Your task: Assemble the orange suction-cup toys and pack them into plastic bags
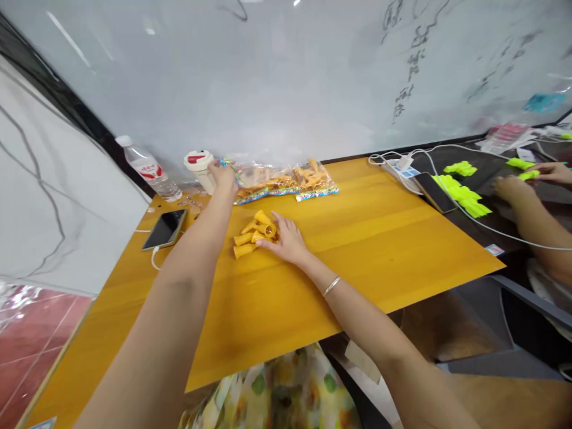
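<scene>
the hands are kept well apart — a plastic snack bag [263,183] is pinched by the left hand [223,177], and yellow tube snacks [252,233] are covered by the half-open right hand [286,239].

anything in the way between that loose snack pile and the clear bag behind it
Nothing visible: only a strip of yellow tabletop separates the snack tubes from the clear bag. The right hand rests on them and the left hand is at its end.

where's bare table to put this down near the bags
Bare wood lies right of the right hand and the yellow tubes. Crowded at the back: left hand, clear snack bags, white-lidded cup.
</scene>
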Tool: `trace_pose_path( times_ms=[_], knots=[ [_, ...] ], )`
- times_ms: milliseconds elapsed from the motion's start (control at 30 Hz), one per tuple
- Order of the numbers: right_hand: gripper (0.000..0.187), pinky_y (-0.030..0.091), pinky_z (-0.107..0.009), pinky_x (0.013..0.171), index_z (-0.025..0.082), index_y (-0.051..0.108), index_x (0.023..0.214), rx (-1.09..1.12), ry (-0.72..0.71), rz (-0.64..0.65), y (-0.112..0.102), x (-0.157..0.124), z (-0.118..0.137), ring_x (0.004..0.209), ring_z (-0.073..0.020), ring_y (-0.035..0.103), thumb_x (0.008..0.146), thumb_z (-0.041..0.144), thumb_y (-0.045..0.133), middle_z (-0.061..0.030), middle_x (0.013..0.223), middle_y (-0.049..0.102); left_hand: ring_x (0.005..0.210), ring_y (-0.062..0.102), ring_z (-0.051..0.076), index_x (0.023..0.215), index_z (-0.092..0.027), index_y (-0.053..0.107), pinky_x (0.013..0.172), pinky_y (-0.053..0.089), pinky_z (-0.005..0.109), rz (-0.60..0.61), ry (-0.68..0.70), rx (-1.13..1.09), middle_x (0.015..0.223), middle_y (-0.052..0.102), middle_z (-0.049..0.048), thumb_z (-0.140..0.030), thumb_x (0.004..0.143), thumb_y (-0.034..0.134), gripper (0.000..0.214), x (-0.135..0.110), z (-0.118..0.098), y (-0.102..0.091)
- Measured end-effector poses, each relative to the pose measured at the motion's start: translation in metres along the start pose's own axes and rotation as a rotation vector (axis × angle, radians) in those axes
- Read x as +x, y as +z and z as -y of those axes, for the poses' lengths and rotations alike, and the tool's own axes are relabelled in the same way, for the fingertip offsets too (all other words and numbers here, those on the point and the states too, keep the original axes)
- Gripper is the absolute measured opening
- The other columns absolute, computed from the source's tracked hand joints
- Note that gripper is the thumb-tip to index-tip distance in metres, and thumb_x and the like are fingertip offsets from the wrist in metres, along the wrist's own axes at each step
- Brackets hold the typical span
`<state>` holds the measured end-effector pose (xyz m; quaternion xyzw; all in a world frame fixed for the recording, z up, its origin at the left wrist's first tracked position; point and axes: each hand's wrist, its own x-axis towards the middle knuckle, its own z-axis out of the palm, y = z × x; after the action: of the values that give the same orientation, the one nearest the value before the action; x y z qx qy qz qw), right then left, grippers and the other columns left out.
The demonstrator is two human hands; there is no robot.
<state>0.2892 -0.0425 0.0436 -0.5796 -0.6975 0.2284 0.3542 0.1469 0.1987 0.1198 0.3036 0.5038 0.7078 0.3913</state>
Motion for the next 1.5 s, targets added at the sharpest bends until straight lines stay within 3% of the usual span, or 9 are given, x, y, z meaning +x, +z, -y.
trace_pose_path(
  times_ms=[200, 400, 533, 667, 867, 1100, 1267, 1367, 1500],
  knots=[
    [0.095, 0.038, -0.053, 0.114, 0.022, 0.034, 0.157, 0.006, -0.008, -0.005, 0.002, 0.003, -0.005, 0.135, -0.0355, 0.05, 0.082, 0.071, 0.066, -0.018, 0.144, 0.056, 0.14, 0.045, 0.023, 0.12, -0.014, 0.047, 0.124, 0.03, 0.042, 0.117, 0.237, 0.325, 0.138, 0.053, 0.0159, 0.009, 0.067, 0.062, 0.06, 0.016, -0.001, -0.016],
    [0.078, 0.038, -0.053, 0.115, 0.02, 0.043, 0.151, 0.023, -0.068, 0.025, 0.002, 0.009, -0.011, 0.135, -0.0332, 0.053, 0.089, 0.061, 0.063, -0.0163, 0.147, 0.057, 0.137, 0.049, 0.024, 0.123, -0.018, 0.055, 0.119, 0.035, 0.039, 0.352, 0.444, 0.443, 0.145, 0.052, 0.0152, -0.004, 0.075, 0.068, 0.051, -0.047, 0.007, -0.11],
    [0.066, 0.039, -0.047, 0.116, 0.016, 0.049, 0.146, 0.134, -0.158, 0.092, 0.007, 0.009, -0.011, 0.135, -0.0276, 0.055, 0.093, 0.055, 0.059, -0.0144, 0.147, 0.058, 0.119, 0.063, 0.024, 0.12, -0.021, 0.061, 0.106, 0.047, 0.042, 0.448, 0.279, 0.478, 0.139, 0.06, 0.0153, -0.028, 0.084, 0.071, 0.038, -0.102, 0.024, -0.177],
    [0.055, 0.049, -0.039, 0.107, 0.018, 0.054, 0.142, 0.35, -0.153, 0.227, 0.013, 0.01, -0.012, 0.12, -0.0211, 0.065, 0.096, 0.049, 0.054, -0.0099, 0.134, 0.068, 0.122, 0.064, 0.026, 0.116, -0.019, 0.066, 0.113, 0.042, 0.044, 0.576, 0.163, 0.435, 0.127, 0.069, 0.015, -0.058, 0.087, 0.064, 0.049, -0.129, 0.036, -0.212],
    [0.052, 0.056, -0.036, 0.091, 0.018, 0.063, 0.128, 0.43, -0.098, 0.104, 0.012, 0.016, -0.029, 0.096, -0.0202, 0.07, 0.092, 0.056, 0.058, -0.0075, 0.104, 0.076, 0.115, 0.067, 0.027, 0.121, -0.014, 0.066, 0.111, 0.045, 0.045, 0.769, 0.15, 0.519, 0.117, 0.074, 0.016, -0.077, 0.089, 0.044, 0.074, -0.141, 0.021, -0.221],
    [0.041, 0.058, -0.034, 0.082, 0.017, 0.068, 0.121, 0.33, -0.139, 0.211, 0.011, 0.013, -0.028, 0.082, -0.0186, 0.07, 0.086, 0.038, 0.069, -0.0056, 0.096, 0.076, 0.118, 0.066, 0.031, 0.111, -0.017, 0.072, 0.111, 0.045, 0.045, 0.984, 0.225, 0.709, 0.125, 0.073, 0.0131, -0.07, 0.078, 0.066, 0.062, -0.146, 0.006, -0.224],
    [0.037, 0.058, -0.033, 0.081, 0.015, 0.068, 0.124, 0.236, -0.083, 0.078, 0.01, 0.017, -0.03, 0.08, -0.0174, 0.069, 0.089, 0.029, 0.062, -0.0053, 0.094, 0.075, 0.105, 0.069, 0.027, 0.107, -0.017, 0.073, 0.097, 0.051, 0.038, 1.041, 0.251, 0.74, 0.113, 0.076, 0.0098, -0.07, 0.08, 0.063, 0.06, -0.146, 0.0, -0.227],
    [0.035, 0.058, -0.034, 0.081, 0.016, 0.067, 0.123, 0.134, -0.019, -0.016, 0.007, 0.02, -0.035, 0.079, -0.0172, 0.069, 0.09, 0.027, 0.06, -0.004, 0.092, 0.075, 0.088, 0.068, 0.023, 0.095, -0.017, 0.074, 0.082, 0.053, 0.033, 1.026, 0.221, 0.766, 0.095, 0.076, 0.0072, -0.073, 0.086, 0.052, 0.061, -0.145, -0.003, -0.229],
    [0.031, 0.057, -0.035, 0.085, 0.02, 0.069, 0.121, -0.037, 0.006, -0.029, 0.003, 0.022, -0.038, 0.083, -0.019, 0.071, 0.091, 0.024, 0.062, -0.0046, 0.096, 0.077, 0.073, 0.063, 0.018, 0.088, -0.017, 0.071, 0.074, 0.051, 0.031, 0.785, 0.267, 0.781, 0.081, 0.071, 0.0055, -0.061, 0.094, 0.046, 0.051, -0.137, 0.002, -0.23]
  ],
)
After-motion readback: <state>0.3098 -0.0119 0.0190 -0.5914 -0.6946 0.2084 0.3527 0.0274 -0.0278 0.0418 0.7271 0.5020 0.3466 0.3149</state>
